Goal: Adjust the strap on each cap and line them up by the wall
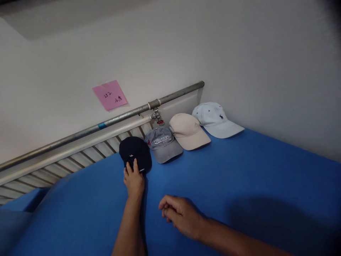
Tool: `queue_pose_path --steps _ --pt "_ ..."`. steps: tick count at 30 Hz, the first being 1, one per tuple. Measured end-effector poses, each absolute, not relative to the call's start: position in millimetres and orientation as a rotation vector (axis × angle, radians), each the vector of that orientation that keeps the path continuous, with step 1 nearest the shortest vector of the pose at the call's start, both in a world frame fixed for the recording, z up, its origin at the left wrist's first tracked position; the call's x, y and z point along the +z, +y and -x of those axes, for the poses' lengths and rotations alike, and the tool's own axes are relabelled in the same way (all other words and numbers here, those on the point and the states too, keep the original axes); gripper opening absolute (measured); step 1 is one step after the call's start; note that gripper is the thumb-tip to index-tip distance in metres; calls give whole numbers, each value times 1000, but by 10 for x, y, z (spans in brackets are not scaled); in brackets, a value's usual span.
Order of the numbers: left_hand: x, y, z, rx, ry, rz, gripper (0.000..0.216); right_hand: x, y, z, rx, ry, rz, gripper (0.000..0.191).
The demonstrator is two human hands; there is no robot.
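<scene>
My left hand (134, 180) reaches forward and grips the brim of a dark navy cap (134, 151) lying on the blue surface (239, 177). To its right, in a row along the wall, lie a grey cap (163, 144) with white lettering, a beige cap (188, 131) and a light blue cap (215, 119). My right hand (181, 215) rests on the blue surface nearer to me, fingers loosely curled with nothing visible in them.
A grey metal pipe (119, 117) with a valve runs slanted along the white wall above a white slatted rail (80, 153). A pink sticky note (109, 94) with handwriting is stuck on the wall.
</scene>
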State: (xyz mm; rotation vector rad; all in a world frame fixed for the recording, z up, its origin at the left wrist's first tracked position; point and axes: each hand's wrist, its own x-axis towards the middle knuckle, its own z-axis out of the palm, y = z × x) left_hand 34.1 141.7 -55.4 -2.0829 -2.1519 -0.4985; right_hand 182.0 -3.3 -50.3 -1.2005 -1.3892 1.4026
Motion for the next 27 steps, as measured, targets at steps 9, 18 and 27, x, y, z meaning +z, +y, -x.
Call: queue_pose_path --steps 9,18,27 --pt "-524 1391 -363 -457 -2176 1945 54 -564 -37 -1827 1333 -1451 1172 20" --pt "-608 1437 -418 -521 -2193 1885 53 -596 -32 -1839 1271 -1528 1152 21" --pt "-577 1360 -471 -614 -2177 2004 68 -537 -45 -1837 1266 -1535 1174 22"
